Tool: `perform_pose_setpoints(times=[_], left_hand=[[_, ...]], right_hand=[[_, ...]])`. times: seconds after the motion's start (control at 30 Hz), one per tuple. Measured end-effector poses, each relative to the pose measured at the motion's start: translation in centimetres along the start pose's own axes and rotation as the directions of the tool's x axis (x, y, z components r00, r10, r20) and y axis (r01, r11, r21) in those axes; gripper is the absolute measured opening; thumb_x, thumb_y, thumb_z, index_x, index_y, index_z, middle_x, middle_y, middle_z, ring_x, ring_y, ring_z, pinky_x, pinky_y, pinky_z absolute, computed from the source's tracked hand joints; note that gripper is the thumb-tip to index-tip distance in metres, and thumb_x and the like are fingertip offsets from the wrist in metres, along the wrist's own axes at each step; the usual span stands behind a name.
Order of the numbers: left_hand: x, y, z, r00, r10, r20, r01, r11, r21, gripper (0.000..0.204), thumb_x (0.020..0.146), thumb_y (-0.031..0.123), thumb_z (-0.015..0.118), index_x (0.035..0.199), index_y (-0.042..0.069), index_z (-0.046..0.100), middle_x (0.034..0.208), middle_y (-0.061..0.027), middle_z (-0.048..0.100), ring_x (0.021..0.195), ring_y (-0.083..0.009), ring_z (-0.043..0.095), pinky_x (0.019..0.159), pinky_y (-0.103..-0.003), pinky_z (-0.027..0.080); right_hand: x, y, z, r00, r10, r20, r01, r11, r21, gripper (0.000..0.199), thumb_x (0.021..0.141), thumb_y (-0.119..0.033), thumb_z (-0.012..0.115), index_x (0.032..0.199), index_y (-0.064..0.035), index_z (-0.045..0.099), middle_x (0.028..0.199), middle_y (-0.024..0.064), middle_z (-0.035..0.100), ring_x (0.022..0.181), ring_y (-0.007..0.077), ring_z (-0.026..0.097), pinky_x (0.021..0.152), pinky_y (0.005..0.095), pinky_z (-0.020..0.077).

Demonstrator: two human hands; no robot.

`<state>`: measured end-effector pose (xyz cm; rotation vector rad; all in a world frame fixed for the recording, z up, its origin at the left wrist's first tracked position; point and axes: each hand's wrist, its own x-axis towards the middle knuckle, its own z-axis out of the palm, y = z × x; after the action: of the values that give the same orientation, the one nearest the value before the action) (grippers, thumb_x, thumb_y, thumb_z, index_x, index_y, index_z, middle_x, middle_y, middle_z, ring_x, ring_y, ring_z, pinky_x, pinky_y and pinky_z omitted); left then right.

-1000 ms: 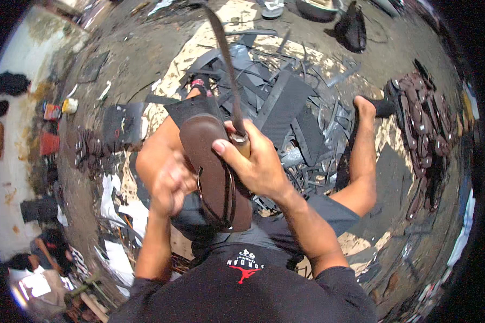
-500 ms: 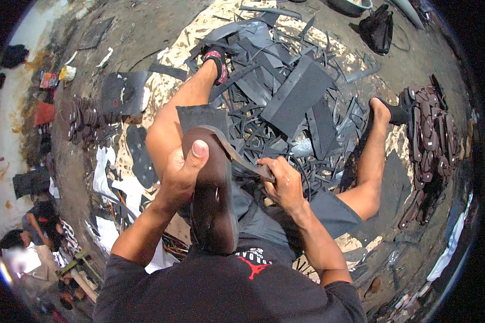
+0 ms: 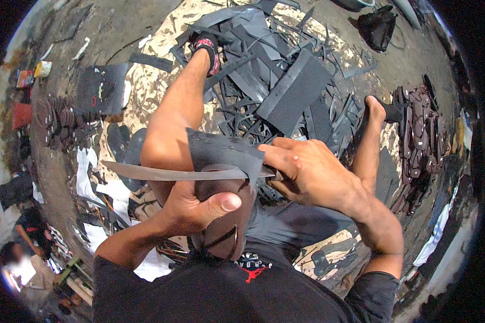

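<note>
My left hand [image 3: 191, 212] grips a brown sandal sole [image 3: 221, 234] in front of my chest, its thumb lying along the top face. A flat dark rubber sheet [image 3: 218, 151] juts out past the far end of the sole and appears joined to its underside. In my right hand [image 3: 320, 169] is a knife, fingers closed at its handle end. The long knife blade [image 3: 172, 173] points left and crosses the far end of the sole, in front of the rubber sheet. My right fingers also reach the sheet's right edge; whether they pinch it cannot be told.
Between my bare legs lies a heap of black rubber offcuts [image 3: 248, 81] with a larger ribbed piece [image 3: 296, 91]. Rows of brown sandals [image 3: 420, 129] stand on the right, more soles [image 3: 59, 118] on the left. A black bag [image 3: 376, 28] sits far right. Another person [image 3: 32, 231] is at lower left.
The knife has swung from the sole's right edge to lie across its far end. My right hand has turned and come up nearer; the sole and rubber sheet have tilted and shifted.
</note>
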<state>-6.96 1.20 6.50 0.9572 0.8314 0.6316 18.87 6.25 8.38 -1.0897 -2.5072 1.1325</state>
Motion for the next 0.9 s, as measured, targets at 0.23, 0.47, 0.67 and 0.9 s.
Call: perform_pose_setpoints(times=[0.23, 0.47, 0.67, 0.9], left_hand=[[1.4, 1.9, -0.1, 0.945, -0.266, 0.189, 0.246, 0.961, 0.123, 0.039, 0.095, 0.030, 0.072, 0.122, 0.002, 0.063, 0.105, -0.0044, 0.070, 0.101, -0.0143, 0.063, 0.092, -0.033, 0.049], [3.7, 1.6, 1.3, 0.890, -0.302, 0.343, 0.216, 0.939, 0.267, 0.048, 0.100, 0.038, 0.064, 0.132, 0.002, 0.058, 0.112, -0.0094, 0.071, 0.105, -0.0157, 0.063, 0.094, -0.035, 0.049], [0.8, -1.4, 0.1, 0.975, -0.148, 0.164, 0.205, 0.884, -0.421, 0.108, 0.083, 0.082, 0.047, 0.146, -0.006, 0.038, 0.142, -0.0236, 0.051, 0.129, -0.0375, 0.052, 0.111, -0.054, 0.038], [4.8, -4.5, 7.8, 0.801, 0.078, -0.594, -0.255, 0.941, -0.220, 0.053, 0.096, 0.044, 0.068, 0.130, 0.007, 0.053, 0.125, -0.0096, 0.062, 0.110, -0.0267, 0.064, 0.100, -0.048, 0.051]], right_hand=[[3.6, -0.5, -4.0, 0.906, -0.050, 0.421, 0.006, 0.994, 0.105, 0.016, 0.085, -0.014, 0.063, 0.090, 0.0011, 0.064, 0.081, 0.0245, 0.069, 0.084, 0.0432, 0.068, 0.074, 0.0511, 0.0555], [1.3, 1.9, -3.5, 0.967, -0.133, 0.215, 0.128, 0.991, 0.037, 0.019, 0.079, -0.012, 0.066, 0.090, 0.0030, 0.059, 0.078, 0.0234, 0.067, 0.081, 0.0450, 0.067, 0.070, 0.0520, 0.0531], [-7.3, 1.6, -1.6, 0.925, 0.167, -0.342, 0.046, 0.843, 0.536, 0.068, 0.087, -0.035, 0.078, 0.140, -0.0038, 0.049, 0.122, 0.0158, 0.070, 0.120, 0.0211, 0.063, 0.104, 0.0372, 0.0473], [-6.1, 1.0, 11.1, 0.726, 0.279, -0.629, -0.098, 0.947, 0.306, 0.048, 0.070, -0.007, 0.078, 0.115, -0.0009, 0.063, 0.094, 0.0164, 0.065, 0.088, 0.0389, 0.067, 0.076, 0.0436, 0.0579]])
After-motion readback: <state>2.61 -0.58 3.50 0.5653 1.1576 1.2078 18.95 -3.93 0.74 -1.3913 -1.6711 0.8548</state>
